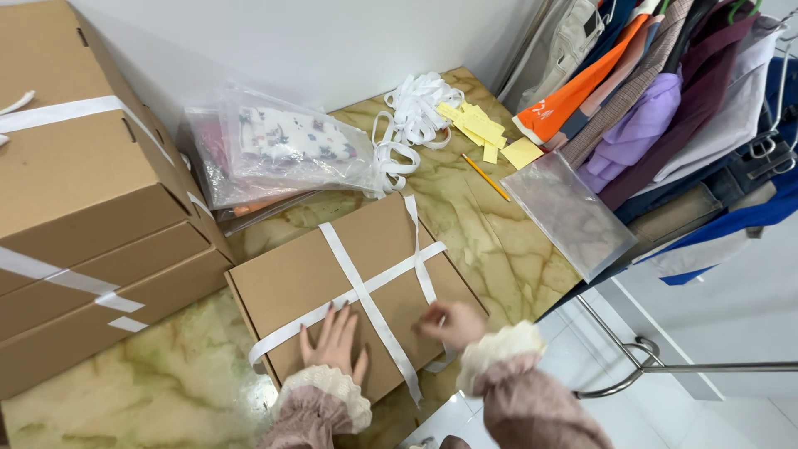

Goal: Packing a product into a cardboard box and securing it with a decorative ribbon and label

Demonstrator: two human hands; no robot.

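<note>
Two bare hands in view, left hand (334, 341) and right hand (451, 323). Both arms in dusty pink sleeves, soft knit-looking fabric, loose and puffy toward wrist. Each sleeve ends in cream ruffled cuff, lacy edge, gathered tight around wrist. Left hand nails long, dark polish. No rings, watch or bracelet visible.

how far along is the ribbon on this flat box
Done: white ribbon already crosses the flat cardboard box. In hand: the left hand lies flat on the lid, while the right hand holds ribbon at the box's right edge. Left: no knot or bow visible yet.
</note>
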